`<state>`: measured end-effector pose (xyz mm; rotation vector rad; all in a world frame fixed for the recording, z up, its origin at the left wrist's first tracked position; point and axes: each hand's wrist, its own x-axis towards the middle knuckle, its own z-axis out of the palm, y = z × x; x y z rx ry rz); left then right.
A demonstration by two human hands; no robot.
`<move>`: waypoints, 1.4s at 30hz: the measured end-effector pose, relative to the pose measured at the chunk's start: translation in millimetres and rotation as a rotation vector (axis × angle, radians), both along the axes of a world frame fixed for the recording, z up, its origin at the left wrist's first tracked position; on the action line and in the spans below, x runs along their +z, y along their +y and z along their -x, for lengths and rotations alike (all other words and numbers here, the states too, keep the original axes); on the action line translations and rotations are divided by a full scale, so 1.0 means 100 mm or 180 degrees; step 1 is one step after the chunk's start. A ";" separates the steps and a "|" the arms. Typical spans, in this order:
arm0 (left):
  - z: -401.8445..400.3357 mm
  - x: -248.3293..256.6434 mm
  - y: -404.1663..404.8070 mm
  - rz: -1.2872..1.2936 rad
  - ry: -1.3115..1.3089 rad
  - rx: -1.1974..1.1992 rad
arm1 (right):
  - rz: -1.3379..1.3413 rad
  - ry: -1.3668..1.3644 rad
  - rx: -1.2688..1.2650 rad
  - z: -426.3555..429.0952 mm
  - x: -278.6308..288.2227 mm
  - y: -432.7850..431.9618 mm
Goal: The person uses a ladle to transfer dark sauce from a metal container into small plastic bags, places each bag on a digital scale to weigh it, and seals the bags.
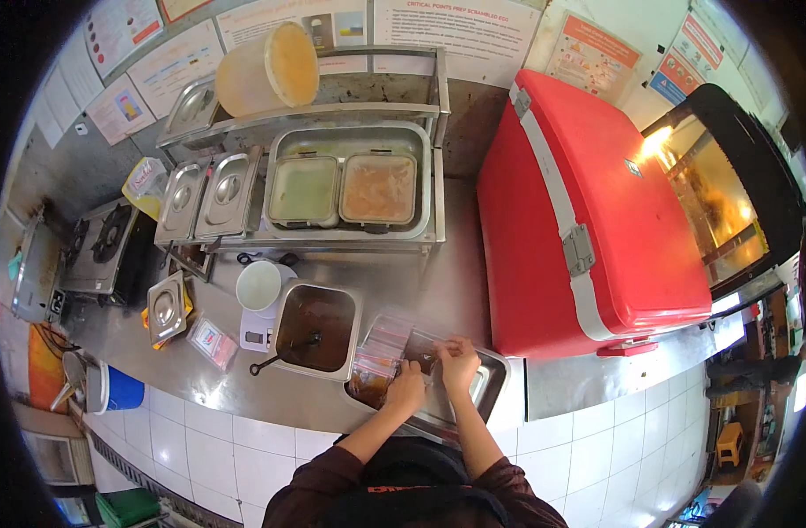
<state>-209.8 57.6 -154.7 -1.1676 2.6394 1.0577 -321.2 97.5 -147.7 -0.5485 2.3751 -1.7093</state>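
Note:
My left hand [407, 391] and my right hand [459, 366] are close together over a steel tray [500, 376]. Their fingers pinch the edges of a small clear plastic bag [421, 348] that shows brown through it. Other zip bags [384, 338] with red-striped tops overlap at the tray's left end, beside my left hand. Brown filling shows in a bag [368, 388] below them. Left of the tray stands a deep steel pan [355, 330] of dark brown sauce [313, 310], with a black-handled ladle [265, 365] resting in it. My fingers partly hide the held bag.
A large red cool box [541, 218] rises to the right of the tray. A white cup [259, 285] sits on a digital scale [254, 333]. Behind, a steel rack [436, 191] holds two lidded containers [304, 188]. A pack of plastic bags [212, 343] lies left.

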 end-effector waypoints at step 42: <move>-1.46 1.86 -1.62 0.1581 0.2736 -0.0317 | -0.0175 0.0540 0.0909 -1.78 1.72 -0.61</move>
